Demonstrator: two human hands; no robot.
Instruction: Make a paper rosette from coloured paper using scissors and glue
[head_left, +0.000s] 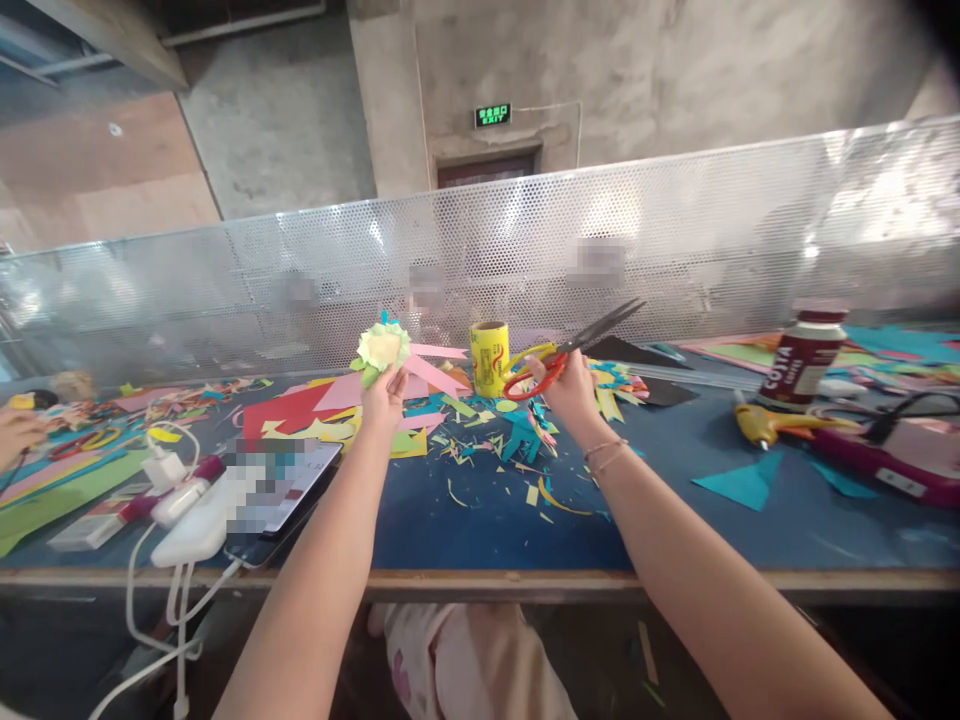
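Observation:
Raised above the table, my left hand (385,394) is closed on a pale green and cream paper flower (383,346) with a ruffled edge. Pink paper strips (439,368) stick out to the right beside it. My right hand (568,385) grips red and yellow handled scissors (536,378), with the dark blades pointing up and to the right, away from the flower. Between the hands stands a yellow tape roll (490,358). Small paper scraps (480,437) are scattered below it on the blue tabletop (480,530).
At left are a phone (300,485), a white power strip (191,530) with cables, and another person's hand (21,432). On the right stand a coffee bottle (804,360) and a yellow glue gun (772,422). A perforated metal screen (345,270) runs behind the table.

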